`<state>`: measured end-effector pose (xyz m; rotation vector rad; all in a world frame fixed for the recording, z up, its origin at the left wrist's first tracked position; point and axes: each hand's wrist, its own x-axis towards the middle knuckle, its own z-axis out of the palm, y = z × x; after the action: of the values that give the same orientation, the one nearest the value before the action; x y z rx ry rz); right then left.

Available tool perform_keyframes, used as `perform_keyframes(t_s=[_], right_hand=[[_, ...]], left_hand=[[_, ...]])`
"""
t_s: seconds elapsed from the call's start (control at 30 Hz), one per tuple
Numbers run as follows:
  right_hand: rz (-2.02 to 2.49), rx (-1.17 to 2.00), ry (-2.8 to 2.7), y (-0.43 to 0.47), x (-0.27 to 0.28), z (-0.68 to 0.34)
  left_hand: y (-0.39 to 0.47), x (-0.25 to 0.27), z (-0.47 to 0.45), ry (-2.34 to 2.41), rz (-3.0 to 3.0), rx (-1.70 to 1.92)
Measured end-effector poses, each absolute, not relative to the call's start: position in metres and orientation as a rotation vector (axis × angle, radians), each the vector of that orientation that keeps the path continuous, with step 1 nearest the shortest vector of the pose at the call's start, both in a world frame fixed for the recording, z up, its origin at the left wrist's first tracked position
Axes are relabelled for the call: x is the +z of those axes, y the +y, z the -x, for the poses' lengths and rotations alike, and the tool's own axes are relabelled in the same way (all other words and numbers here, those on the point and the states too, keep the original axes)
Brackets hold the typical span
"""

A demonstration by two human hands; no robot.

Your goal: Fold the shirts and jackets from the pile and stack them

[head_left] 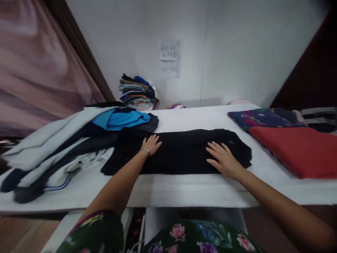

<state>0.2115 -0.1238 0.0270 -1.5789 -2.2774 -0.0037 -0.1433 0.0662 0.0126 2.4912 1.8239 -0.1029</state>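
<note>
A black garment (181,154) lies folded in a long flat strip across the white table, in front of me. My left hand (151,144) rests palm down on its left half, fingers stretched out, with a bracelet on the wrist. Toward its right end, my right hand (222,158) lies flat with fingers spread. A small pale mark shows on the cloth near the right end. The garment's left end touches a heap of loose clothes (60,135) in grey, white and dark blue, with a bright blue piece (123,119) on top.
On the right lie a folded red cloth (295,151) and a patterned navy cloth (263,117). Behind the table rises a stack of folded clothes (138,93). Handwritten paper (170,50) hangs on the wall. The white table's (189,191) front edge runs just before my body.
</note>
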Motion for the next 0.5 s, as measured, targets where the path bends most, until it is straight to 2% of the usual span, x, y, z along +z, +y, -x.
perform_keyframes(t_s=[0.23, 0.5], right_hand=[[1.325, 0.103, -2.359, -0.057, 0.048, -0.097], [1.686, 0.229, -2.494, -0.001, 0.013, -0.062]], left_hand=[[0.056, 0.018, 0.14, 1.819, -2.491, -0.022], [0.035, 0.042, 0.176, 2.157, -2.424, 0.251]])
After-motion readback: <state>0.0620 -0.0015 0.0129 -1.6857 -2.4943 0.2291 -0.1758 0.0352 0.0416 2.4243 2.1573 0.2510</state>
